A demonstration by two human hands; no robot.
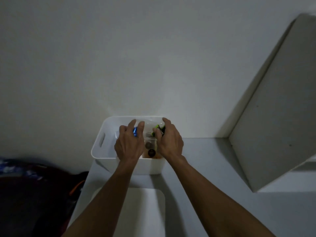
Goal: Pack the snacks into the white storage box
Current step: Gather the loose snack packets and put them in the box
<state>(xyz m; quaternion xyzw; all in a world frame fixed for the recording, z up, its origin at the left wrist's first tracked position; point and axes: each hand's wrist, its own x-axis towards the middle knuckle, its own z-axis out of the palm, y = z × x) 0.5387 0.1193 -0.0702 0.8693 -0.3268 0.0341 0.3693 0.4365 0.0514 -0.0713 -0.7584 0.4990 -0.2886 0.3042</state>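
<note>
The white storage box (100, 147) stands on the grey table against the wall, and both my hands reach into it. My left hand (129, 142) holds a blue snack packet (135, 132), which shows between its fingers. My right hand (169, 139) grips a green and black snack packet (159, 130) at the box's right side. Between the two hands lie a clear packet with brown round snacks (149, 145) and something orange (150, 156) near the front wall. The rest of the box's inside is hidden by my hands.
A white lid (136, 211) lies flat on the table in front of the box. A white cabinet (273, 125) rises at the right. At the left, beyond the table's edge, lies a dark bag (34, 194) with an orange strap. The room is dim.
</note>
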